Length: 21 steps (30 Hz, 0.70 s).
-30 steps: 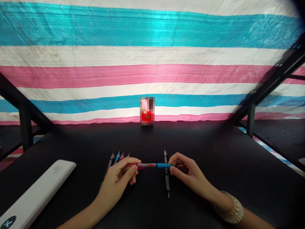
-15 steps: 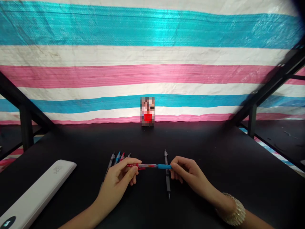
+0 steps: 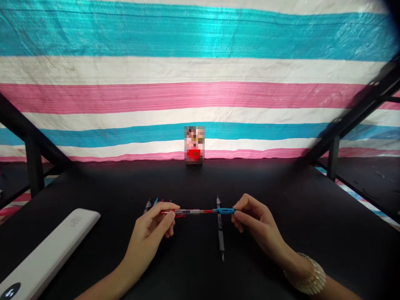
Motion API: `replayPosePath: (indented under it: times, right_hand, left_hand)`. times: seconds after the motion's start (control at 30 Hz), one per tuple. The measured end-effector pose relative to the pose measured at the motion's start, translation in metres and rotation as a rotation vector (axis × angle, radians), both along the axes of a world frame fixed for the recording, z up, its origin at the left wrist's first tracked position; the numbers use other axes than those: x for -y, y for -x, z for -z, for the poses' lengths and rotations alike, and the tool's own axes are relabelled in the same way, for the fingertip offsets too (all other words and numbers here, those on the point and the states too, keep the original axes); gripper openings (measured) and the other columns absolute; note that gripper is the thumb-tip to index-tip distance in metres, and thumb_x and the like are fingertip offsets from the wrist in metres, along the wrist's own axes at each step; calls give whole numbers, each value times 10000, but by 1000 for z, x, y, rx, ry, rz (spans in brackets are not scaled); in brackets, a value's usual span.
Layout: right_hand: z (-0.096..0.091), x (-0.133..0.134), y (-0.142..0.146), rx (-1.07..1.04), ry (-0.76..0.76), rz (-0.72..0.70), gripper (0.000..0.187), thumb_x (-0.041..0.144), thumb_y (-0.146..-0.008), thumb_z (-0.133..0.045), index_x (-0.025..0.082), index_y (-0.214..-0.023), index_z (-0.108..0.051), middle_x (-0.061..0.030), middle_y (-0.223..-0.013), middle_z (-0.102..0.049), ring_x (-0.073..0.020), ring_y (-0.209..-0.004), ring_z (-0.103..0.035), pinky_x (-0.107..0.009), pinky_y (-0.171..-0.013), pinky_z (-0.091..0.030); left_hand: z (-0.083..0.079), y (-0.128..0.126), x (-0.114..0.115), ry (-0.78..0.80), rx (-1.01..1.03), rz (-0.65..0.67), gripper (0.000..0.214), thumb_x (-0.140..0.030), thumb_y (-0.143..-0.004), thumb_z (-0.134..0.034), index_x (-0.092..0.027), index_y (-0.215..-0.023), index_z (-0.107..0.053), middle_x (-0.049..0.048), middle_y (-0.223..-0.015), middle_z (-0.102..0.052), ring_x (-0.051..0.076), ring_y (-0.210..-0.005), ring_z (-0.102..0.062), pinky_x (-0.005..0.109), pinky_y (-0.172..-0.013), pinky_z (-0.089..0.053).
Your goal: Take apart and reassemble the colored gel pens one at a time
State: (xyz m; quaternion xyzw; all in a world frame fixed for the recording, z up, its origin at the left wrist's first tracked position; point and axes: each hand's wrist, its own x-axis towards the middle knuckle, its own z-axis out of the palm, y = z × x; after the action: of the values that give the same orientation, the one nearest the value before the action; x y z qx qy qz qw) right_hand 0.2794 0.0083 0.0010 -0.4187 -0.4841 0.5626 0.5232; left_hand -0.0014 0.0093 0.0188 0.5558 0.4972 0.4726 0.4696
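A clear-barrelled pen with red parts (image 3: 190,212) is held level above the table. My left hand (image 3: 153,225) pinches its red clip end between thumb and fingers. At the other end, my right hand (image 3: 254,216) has thumb and fingertips closed on a blue pen grip (image 3: 223,211), which still meets the tip of the pen. Beneath the blue grip lies a grey and black pen (image 3: 220,233), pointing towards me. Several more pens (image 3: 147,206) lie behind my left hand, which hides most of them.
On the left of the black table (image 3: 187,266) lies a long white power bank (image 3: 53,254) with a small display. A small blurred box or card (image 3: 194,146) stands at the back edge, before a striped tarp (image 3: 200,96). Black metal bars (image 3: 333,156) slope down at both sides.
My right hand has drawn the blue grip to the right, baring more of the pen's red-tipped front. My left hand has shifted slightly left with the pen.
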Motion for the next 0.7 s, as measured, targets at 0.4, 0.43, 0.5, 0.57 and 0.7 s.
replayPosePath:
  times: [0.4, 0.43, 0.5, 0.57, 0.7]
  right_hand:
    - [2, -1, -4, -60, -32, 110, 156, 228, -795, -749, 212, -758, -598, 16, -645, -618, -125, -535, -492, -234, -469, -365]
    - [2, -1, -4, -60, -29, 115, 154, 224, -790, -745, 214, -755, -596, 14, -646, -617, -128, -535, -490, -236, -468, -362]
    - [0, -1, -3, -64, -33, 125, 153, 223, -780, -744, 216, -751, -594, 15, -637, -608, -130, -529, -484, -239, -464, -355]
    - [0, -1, -3, -67, -42, 129, 158, 226, -773, -745, 218, -746, -590, 17, -627, -601, -131, -524, -479, -240, -461, -352]
    - [0, -1, -2, -85, -56, 119, 154, 220, -772, -750, 215, -746, -599, 24, -621, -599, -122, -524, -477, -232, -466, -354]
  left_hand:
    - [6, 9, 1, -43, 1, -99, 180, -326, -926, -607, -197, -954, -730, -34, -640, -571, 133, -564, -529, 255, -568, -421]
    - [5, 9, 1, -38, 1, -99, 178, -326, -928, -606, -199, -953, -728, -35, -641, -570, 133, -566, -527, 255, -569, -417]
    - [4, 9, 1, -34, 4, -96, 176, -328, -931, -604, -201, -957, -723, -38, -639, -561, 134, -570, -520, 256, -573, -412]
    - [5, 9, 1, -31, 3, -93, 175, -329, -933, -602, -201, -954, -720, -42, -629, -548, 134, -571, -511, 257, -577, -405]
    - [6, 8, 0, -33, -8, -91, 176, -326, -943, -593, -201, -945, -717, -45, -623, -539, 130, -572, -497, 257, -588, -392]
